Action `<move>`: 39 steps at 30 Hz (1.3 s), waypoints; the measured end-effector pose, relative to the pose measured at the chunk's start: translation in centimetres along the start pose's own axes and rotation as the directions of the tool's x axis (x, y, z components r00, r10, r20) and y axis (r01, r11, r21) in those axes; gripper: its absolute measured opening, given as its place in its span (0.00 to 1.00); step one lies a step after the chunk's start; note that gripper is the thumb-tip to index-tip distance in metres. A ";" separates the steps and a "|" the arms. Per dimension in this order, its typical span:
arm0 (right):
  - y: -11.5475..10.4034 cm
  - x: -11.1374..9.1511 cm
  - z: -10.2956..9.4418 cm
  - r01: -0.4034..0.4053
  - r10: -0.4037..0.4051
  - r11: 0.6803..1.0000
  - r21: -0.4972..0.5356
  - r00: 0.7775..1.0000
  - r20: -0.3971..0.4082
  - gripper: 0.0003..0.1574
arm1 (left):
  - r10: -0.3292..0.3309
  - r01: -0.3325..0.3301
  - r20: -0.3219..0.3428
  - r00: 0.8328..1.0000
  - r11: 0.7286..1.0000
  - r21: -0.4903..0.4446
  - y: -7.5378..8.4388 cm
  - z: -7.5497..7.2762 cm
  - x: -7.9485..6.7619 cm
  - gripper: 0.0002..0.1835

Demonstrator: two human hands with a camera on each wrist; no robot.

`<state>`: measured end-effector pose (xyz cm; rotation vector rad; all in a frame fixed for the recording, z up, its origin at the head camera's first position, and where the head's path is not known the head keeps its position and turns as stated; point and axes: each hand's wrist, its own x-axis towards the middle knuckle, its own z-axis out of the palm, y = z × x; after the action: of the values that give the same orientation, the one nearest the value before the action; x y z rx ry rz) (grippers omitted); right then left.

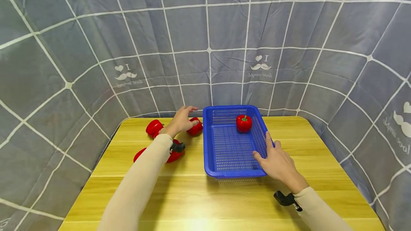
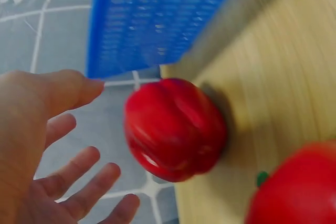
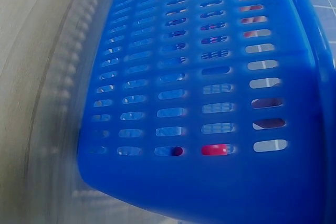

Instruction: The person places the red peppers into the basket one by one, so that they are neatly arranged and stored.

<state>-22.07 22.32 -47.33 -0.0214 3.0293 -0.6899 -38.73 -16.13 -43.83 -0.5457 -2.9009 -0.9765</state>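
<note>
My left hand [image 1: 180, 121] reaches over a red bell pepper [image 1: 194, 128] beside the basket's left wall. Its fingers are spread and apart from that pepper in the left wrist view, where another red bell pepper [image 2: 299, 192] with a green stem shows at the lower right. A blue perforated plastic basket [image 1: 208, 145] stands on the table with one red bell pepper [image 1: 243, 124] inside, near its far right. At the basket's right rim rests my right hand [image 1: 280, 161], index finger straight along it and thumb extended over the inside. The right wrist view shows the basket's perforated side.
More red bell peppers lie at the left of the wooden table [image 1: 231, 202]: one red bell pepper [image 1: 154, 128] farther back, others partly hidden under my left forearm. A grey curtain [image 1: 189, 31] with white grid lines stands behind the table and along both sides.
</note>
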 end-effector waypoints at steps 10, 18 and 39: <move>-0.1 0.1 -0.1 -0.004 0.004 1.000 -0.004 1.000 -0.013 0.69 | -0.034 0.029 0.093 0.995 0.998 0.053 -2.1 1.3 0.0 0.40; -0.1 0.0 -0.2 -0.007 0.006 1.000 -0.005 1.000 -0.014 0.70 | -0.042 0.038 0.088 0.995 0.998 0.050 -2.9 1.9 0.0 0.38; 0.0 0.1 -0.1 -0.004 0.004 1.000 0.000 1.000 -0.017 0.69 | -0.083 0.083 0.013 0.996 0.996 0.014 -3.3 1.7 -0.5 0.37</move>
<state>-22.16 22.37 -47.28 -0.0090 3.0445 -0.6932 -39.28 -17.74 -47.17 -0.4360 -2.9618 -0.9662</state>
